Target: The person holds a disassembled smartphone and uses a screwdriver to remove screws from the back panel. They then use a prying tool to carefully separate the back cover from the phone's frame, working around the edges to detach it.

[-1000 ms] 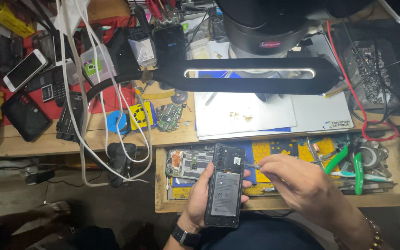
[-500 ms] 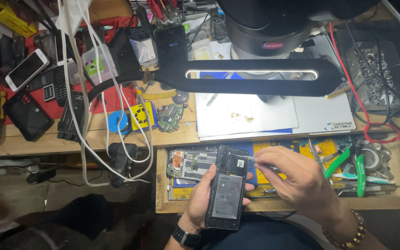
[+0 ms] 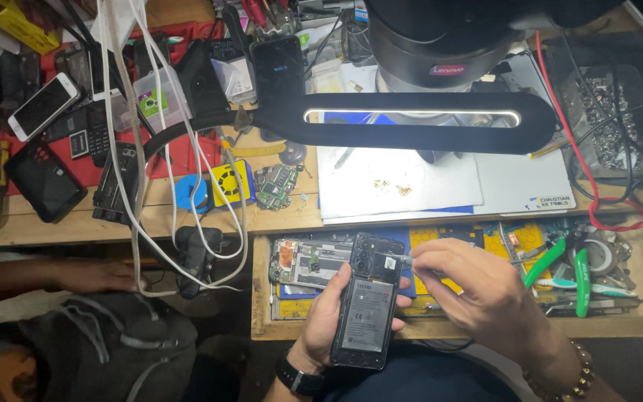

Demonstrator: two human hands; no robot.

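The phone sits at six o'clock in the view, just above the person's lap and in front of the open drawer, back side up with its cover off, so the battery and camera block show. The left hand cradles it from the nine o'clock side, fingers wrapped around the rim and clamped on the two long edges. The right hand comes in from three o'clock, its fingers pinched together on a slim metal tool whose tip meets the phone's top corner at about one o'clock.

It looks light and stiff, but fragile as it lies: the bare board, thin flex strips and lenses would not take pressure, and the battery should not be bent or pricked. The smooth frame could slip, so the long edges seem the safest grip.

A stripped phone chassis lies in the drawer just beyond, at eleven o'clock. On the tabletop above, a lamp lights a white mat. Another person's hand rests at nine o'clock.
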